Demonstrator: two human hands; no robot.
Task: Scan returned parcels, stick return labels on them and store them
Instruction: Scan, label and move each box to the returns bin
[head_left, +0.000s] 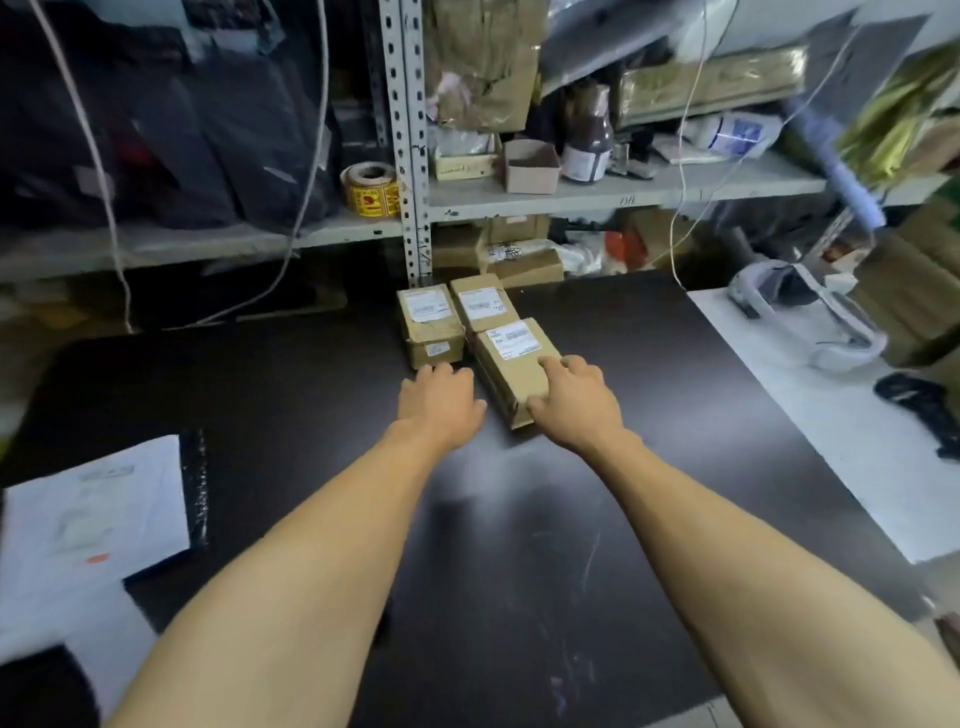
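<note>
Three brown cardboard parcels with white shipping labels sit at the far edge of the dark table (311, 395). The nearest parcel (511, 364) lies angled toward me, and my right hand (574, 402) grips its near right end, thumb on the front edge and fingers on top. My left hand (439, 402) rests palm down on the table just left of that parcel, in front of the left parcel (430, 325), holding nothing. The back parcel (483, 306) stands between and behind the other two. A roll of yellow stickers (370, 188) sits on the shelf above.
A metal shelf rack (410, 156) with boxes, a brown bottle (589, 137) and bags stands behind the table. White sheets (93, 514) lie on the table's left. A white surface (831, 415) on the right carries a white headset (810, 312). Cables hang on the left.
</note>
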